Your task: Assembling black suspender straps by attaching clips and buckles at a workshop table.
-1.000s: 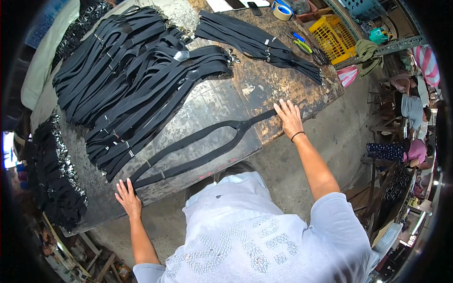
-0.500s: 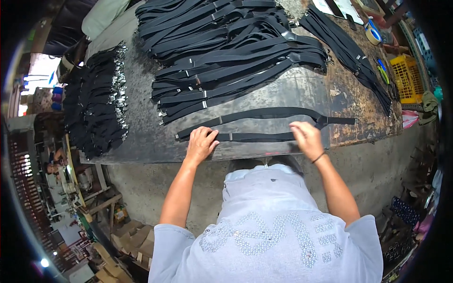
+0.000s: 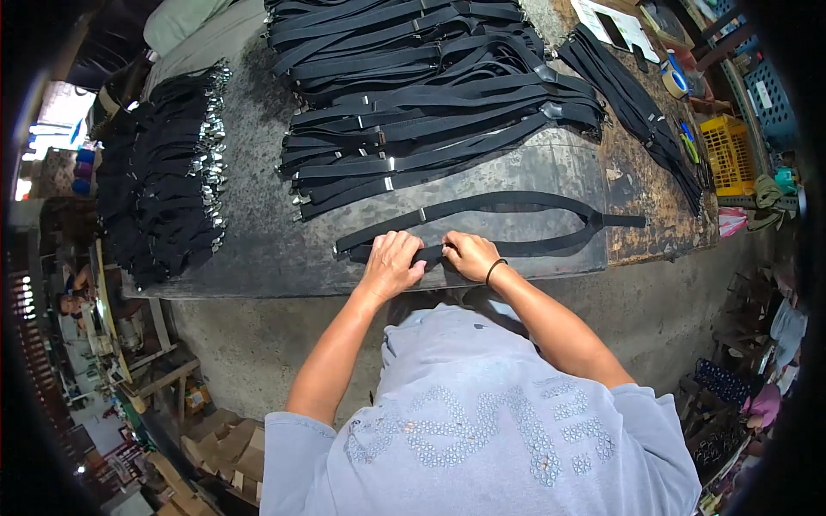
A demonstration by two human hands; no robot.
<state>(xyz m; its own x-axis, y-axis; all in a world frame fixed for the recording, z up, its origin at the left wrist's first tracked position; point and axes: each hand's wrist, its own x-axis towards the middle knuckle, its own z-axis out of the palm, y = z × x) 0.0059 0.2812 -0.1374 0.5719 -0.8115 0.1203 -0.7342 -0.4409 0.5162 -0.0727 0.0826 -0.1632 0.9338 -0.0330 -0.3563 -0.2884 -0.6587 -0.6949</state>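
A pair of black Y-shaped suspenders point(image 3: 508, 200) lies spread along the near edge of the table, its joined end pointing right. My left hand point(image 3: 393, 262) is closed over the near strap towards its left end, fingers bent across it. Just to the right, my right hand point(image 3: 471, 255) pinches the same strap between thumb and fingers. A short stretch of strap shows between the two hands. Whatever part lies under the fingers is hidden. Beyond them, a big pile of black suspenders point(image 3: 413, 120) with metal adjusters covers the middle of the table.
Black straps with shiny metal clips point(image 3: 163, 172) are heaped at the left. Another bundle of suspenders point(image 3: 632, 107) lies at the far right, near a tape roll point(image 3: 674, 82) and green-handled pliers point(image 3: 690, 148). A yellow plastic basket point(image 3: 728, 155) stands past the table's right edge.
My right hand has moved left along the near strap and now pinches it beside my left hand. The left hand has shifted slightly right. The view has shifted a little.
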